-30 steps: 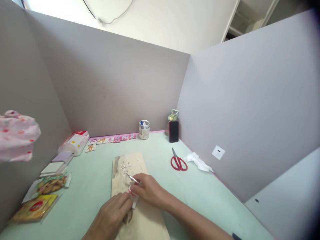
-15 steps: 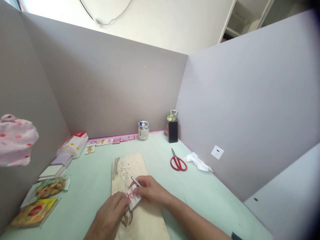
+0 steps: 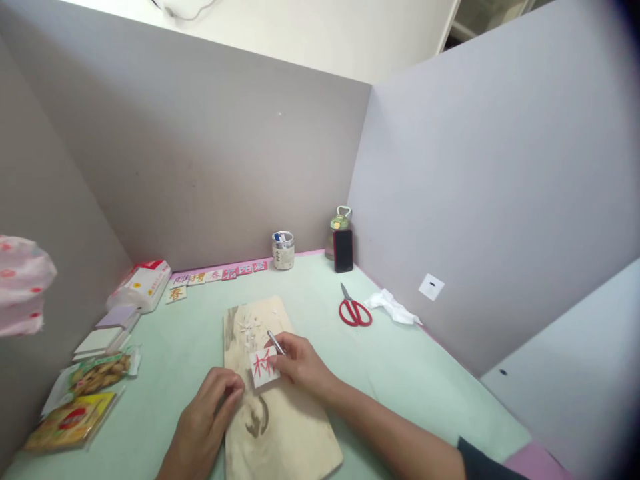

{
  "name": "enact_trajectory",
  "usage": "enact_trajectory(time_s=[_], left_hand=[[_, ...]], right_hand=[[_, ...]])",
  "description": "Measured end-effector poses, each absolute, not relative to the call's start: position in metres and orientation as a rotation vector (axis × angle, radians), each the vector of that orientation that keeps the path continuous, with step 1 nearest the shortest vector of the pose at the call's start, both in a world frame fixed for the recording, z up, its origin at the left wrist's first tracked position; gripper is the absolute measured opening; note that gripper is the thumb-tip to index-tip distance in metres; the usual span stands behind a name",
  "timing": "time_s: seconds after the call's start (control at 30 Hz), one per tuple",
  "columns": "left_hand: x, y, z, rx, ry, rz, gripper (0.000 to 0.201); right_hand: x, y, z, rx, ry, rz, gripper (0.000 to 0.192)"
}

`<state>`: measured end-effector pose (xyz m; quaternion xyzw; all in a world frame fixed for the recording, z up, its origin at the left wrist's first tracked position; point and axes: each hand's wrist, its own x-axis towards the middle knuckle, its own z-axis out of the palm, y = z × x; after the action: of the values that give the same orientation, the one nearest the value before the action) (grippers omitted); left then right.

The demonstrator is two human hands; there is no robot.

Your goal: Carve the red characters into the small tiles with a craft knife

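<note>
- On the wooden board [image 3: 280, 427], mid-table: small white block [image 3: 264, 366] bearing a red carved character, tilted up.
- Right hand [image 3: 300, 363]: fingers pinching the block's right edge, with a thin metal tool [image 3: 275, 341] gripped as well.
- Left hand [image 3: 210, 417]: loosely curled beside the block, holding nothing.
- Red scissors [image 3: 355, 311]: well apart, right.

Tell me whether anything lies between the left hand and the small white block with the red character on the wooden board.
Nothing visible does. The left hand rests at the wooden board's left edge, and only bare board separates it from the white block, which the right hand holds along with a thin tool.
</note>
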<state>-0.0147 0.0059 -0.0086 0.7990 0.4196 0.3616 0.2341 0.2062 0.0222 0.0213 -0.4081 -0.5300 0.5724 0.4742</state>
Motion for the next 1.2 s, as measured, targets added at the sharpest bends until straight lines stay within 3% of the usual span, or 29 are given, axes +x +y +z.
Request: enact_trajectory(time_s=[1.2], left_hand=[[-0.0061,-0.0001,-0.0028,2.120,1.043,0.842,0.021]], right_hand=[[0.2069,0.0183,0.0259,-1.014,-1.308,1.369,0.027]])
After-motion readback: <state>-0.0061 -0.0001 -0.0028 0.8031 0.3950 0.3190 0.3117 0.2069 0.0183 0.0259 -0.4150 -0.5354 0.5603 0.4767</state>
